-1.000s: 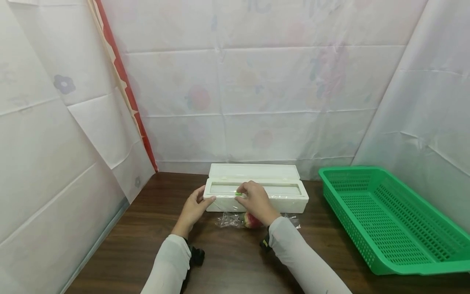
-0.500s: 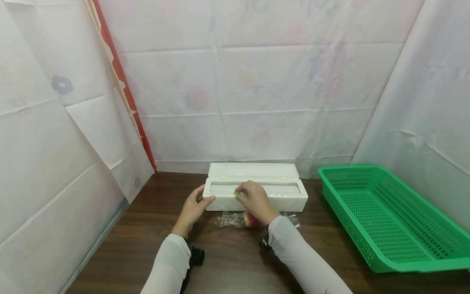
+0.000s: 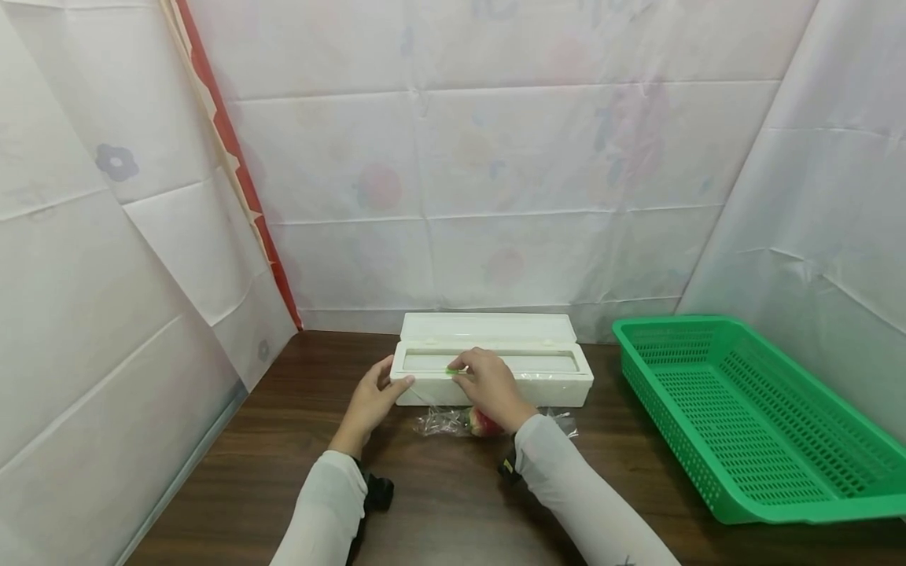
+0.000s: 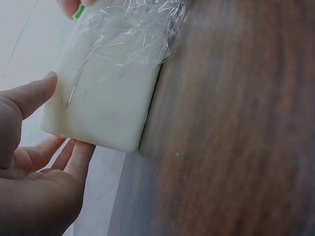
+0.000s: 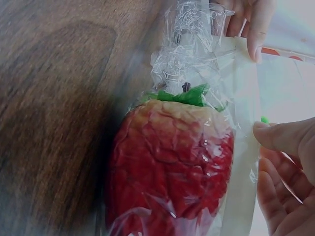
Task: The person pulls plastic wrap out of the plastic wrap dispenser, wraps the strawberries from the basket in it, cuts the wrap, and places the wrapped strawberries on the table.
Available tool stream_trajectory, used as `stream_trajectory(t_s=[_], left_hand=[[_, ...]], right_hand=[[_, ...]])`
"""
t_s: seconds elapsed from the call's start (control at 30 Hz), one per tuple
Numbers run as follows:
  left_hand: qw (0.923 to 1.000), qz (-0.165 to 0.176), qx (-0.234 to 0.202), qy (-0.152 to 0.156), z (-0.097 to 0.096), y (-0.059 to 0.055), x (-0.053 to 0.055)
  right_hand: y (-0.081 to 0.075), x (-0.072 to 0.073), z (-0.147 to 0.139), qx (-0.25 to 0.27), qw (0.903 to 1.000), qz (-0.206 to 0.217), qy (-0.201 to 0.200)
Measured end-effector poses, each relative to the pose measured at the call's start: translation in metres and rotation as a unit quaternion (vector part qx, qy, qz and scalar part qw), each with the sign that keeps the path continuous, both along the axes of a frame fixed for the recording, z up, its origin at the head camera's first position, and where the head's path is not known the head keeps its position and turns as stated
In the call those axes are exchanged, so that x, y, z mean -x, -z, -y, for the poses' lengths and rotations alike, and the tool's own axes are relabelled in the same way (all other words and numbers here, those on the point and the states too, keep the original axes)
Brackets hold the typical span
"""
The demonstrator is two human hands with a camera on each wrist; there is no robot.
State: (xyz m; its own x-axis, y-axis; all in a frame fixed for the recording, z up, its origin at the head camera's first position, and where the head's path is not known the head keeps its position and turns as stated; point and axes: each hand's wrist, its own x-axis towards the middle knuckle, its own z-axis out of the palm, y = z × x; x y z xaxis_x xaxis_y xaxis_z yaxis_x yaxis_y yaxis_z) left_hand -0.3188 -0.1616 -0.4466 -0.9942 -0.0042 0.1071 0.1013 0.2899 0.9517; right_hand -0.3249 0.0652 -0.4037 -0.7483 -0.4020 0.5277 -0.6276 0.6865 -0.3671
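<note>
A long white cling film dispenser (image 3: 425, 393) lies crosswise on the table, its lid (image 3: 488, 325) tipped back. At its left end my left hand (image 3: 370, 402) grips the box, thumb on the front top edge and fingers round the end in the left wrist view. My right hand (image 3: 491, 387) pinches a small green slide cutter (image 3: 451, 370) on the box's top edge, left of the middle. Clear film (image 4: 130, 37) hangs over the front. Before the box lies a red strawberry-shaped fruit (image 5: 170, 157) with green leaves, wrapped in clear plastic, partly hidden by the right wrist.
A green perforated plastic basket (image 3: 764, 515) stands on the right of the dark wooden table (image 3: 439, 519). White patterned sheets (image 3: 538, 173) form walls behind and at both sides, close behind the dispenser.
My right hand has slid a little to the left along the dispenser's edge, taking the green cutter with it. The left hand keeps its grip at the left end.
</note>
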Motion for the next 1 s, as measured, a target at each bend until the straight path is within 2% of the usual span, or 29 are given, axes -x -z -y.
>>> stream_trajectory(t_s=[0.33,0.6,1.0], left_hand=[[1.0,0.005,-0.002,0.0,-0.0008,-0.0012,-0.0021],[1.0,0.001,-0.002,0.002,-0.0007,-0.0018,-0.0015],[1.0,0.002,0.002,0.003,-0.0003,-0.0015,-0.0021]], right_hand=[[-0.0015,-0.0021,0.0017,-0.026,0.9995,0.015,0.003],[-0.0022,-0.0016,0.0019,-0.037,0.9993,-0.01,0.005],[-0.0047,-0.0009,0.0031,-0.068,0.9974,-0.016,0.017]])
